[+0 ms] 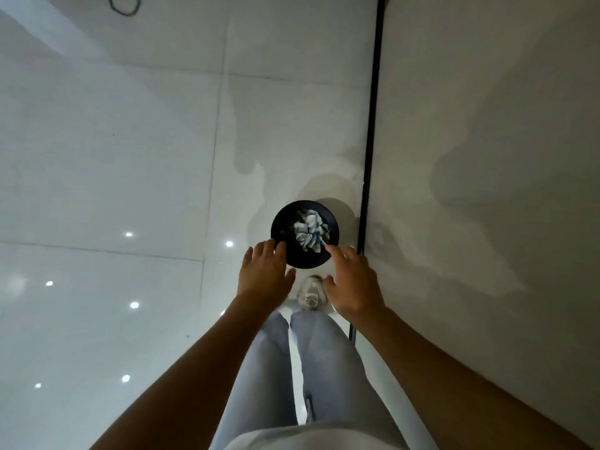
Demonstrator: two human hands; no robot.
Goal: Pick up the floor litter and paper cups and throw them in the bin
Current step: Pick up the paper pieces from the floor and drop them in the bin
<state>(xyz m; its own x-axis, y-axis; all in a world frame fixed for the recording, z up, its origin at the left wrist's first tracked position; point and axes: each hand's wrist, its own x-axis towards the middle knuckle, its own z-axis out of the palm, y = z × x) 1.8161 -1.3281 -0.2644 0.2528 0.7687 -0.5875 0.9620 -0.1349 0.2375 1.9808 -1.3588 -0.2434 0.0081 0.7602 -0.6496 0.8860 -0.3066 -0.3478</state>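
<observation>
A round black bin stands on the floor below me, close to the wall. Crumpled white paper litter lies inside it. My left hand hovers over the bin's near left rim with its fingers spread and nothing in it. My right hand is over the near right rim, fingers straight, the index fingertip close to the crumpled paper. Neither hand holds anything.
The floor is glossy white tile with light reflections. A grey wall with a black baseboard strip runs along the right. My light trousers and a white shoe show beneath the hands. A dark cable loop lies at the top left.
</observation>
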